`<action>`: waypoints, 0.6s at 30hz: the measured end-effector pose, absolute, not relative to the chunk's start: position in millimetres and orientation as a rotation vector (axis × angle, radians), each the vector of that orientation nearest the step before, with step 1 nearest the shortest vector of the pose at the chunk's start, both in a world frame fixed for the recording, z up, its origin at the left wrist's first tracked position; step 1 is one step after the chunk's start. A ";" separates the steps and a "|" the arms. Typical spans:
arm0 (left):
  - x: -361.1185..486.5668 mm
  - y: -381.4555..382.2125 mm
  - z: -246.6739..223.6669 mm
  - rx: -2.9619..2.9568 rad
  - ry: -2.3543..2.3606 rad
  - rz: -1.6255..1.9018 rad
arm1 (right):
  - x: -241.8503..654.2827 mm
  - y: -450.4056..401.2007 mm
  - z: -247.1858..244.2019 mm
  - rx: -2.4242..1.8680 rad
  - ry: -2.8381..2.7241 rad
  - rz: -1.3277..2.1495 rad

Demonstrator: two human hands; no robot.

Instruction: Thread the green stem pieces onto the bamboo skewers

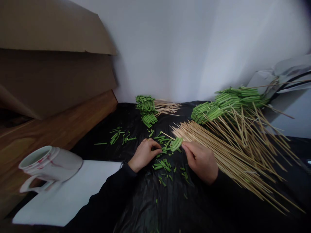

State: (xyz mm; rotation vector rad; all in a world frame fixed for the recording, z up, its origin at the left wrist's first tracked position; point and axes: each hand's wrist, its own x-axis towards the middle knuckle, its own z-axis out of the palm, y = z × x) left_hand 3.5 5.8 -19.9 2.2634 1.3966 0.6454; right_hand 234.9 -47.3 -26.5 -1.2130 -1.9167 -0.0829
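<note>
My right hand (201,161) pinches a thin wooden skewer (168,135) that carries a short row of cut green stalk pieces (176,144). Its tip points up and to the left. Just left of it, my left hand (145,153) is closed, thumb and forefinger tips meeting near the loose cut pieces (161,165). Whatever those fingertips may hold is too small to make out. Beside my right hand lies a large spread of bare wooden skewers (225,155). Whether the green pieces are beans or garlic shoots I cannot tell.
Filled skewers lie in a small stack (146,108) by the wall and a larger pile (230,102) at back right. Black plastic (143,200) covers the work surface. At left are a mug (54,163), white paper (73,197) and a cardboard box (55,77).
</note>
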 end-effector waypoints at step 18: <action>5.1 5.7 5.6 0.891 0.936 1.061 | 234.7 -48.2 -25.9 -1.230 -1.932 -0.096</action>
